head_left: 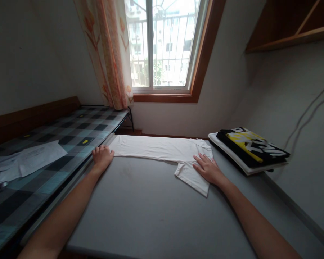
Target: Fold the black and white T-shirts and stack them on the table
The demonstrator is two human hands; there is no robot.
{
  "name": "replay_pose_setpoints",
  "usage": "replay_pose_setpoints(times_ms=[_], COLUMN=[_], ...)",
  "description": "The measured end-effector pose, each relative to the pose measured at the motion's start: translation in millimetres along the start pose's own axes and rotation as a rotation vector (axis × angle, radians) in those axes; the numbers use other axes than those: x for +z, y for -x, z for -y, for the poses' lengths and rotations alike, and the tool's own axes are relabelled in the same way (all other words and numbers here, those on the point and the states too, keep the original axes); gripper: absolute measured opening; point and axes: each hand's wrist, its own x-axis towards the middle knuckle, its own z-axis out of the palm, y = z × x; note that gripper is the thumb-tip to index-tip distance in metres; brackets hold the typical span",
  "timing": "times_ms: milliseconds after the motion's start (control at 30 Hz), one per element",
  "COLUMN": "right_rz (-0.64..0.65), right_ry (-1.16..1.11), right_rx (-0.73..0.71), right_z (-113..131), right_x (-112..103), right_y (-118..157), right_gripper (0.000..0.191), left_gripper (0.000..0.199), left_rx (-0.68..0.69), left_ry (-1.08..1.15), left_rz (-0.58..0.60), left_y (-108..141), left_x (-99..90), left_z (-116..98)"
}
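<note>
A white T-shirt (156, 147) lies lengthwise on the grey tabletop, folded into a long strip. Its short sleeve (194, 177) sticks out toward me at the right end. My left hand (103, 157) is at the shirt's left end by the table edge, fingers curled and thumb against the cloth corner. My right hand (209, 168) rests flat with fingers spread over the shirt's right end, where the sleeve joins the body.
A stack of folded clothes (251, 149), black with yellow and white print on top, sits at the table's right. Left of the grey table (151, 216) is a bed with a checked mattress (56, 126) and white papers (29, 163). A window (164, 46) and curtain (110, 54) are behind.
</note>
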Motion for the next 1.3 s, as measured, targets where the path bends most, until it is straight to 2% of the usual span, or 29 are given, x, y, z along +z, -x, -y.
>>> replay_pose_setpoints(times_ms=[200,333,467,567,833,1033,1200,1300], right_rz=[-0.023,-0.003,-0.013,-0.019,0.008,-0.161,-0.234,-0.235], right_ry=[-0.004,-0.002,-0.011,-0.017,-0.040,-0.147,-0.123,-0.125], right_rx=[-0.012,-0.009,-0.017,-0.021,-0.016,-0.031,0.100,0.142], right_z=[-1.9,-2.1,-2.2,-2.2,-5.7,-18.8,-36.0,-45.0], right_x=[2.6,1.3,0.5,0.6,-1.5,-13.0,-24.5,-25.4], right_y=[-0.7,-0.5,0.2,0.4,1.6,3.2,6.8,8.2], right_gripper=[0.061,0.061,0.060,0.060,0.059,0.044,0.034,0.033], left_gripper=[0.040,0.038,0.041,0.042,0.038,0.036,0.032,0.030], left_rx=[0.016,-0.037,-0.173,-0.205,-0.253,-0.073,0.108,0.272], left_ry=[-0.001,0.187,0.421,0.518,0.475,0.270,0.167,0.256], left_rz=[0.041,0.043,-0.016,-0.044,-0.128,0.032,-0.156,-0.138], left_y=[-3.5,-11.4,-16.9,-17.3,-17.3,-10.2,-8.5,-9.1], left_x=[-1.4,4.7,5.9,4.1,-1.4,3.3,6.7,9.7], left_z=[9.2,12.8,12.4,13.6,20.6,18.5,15.0,9.2])
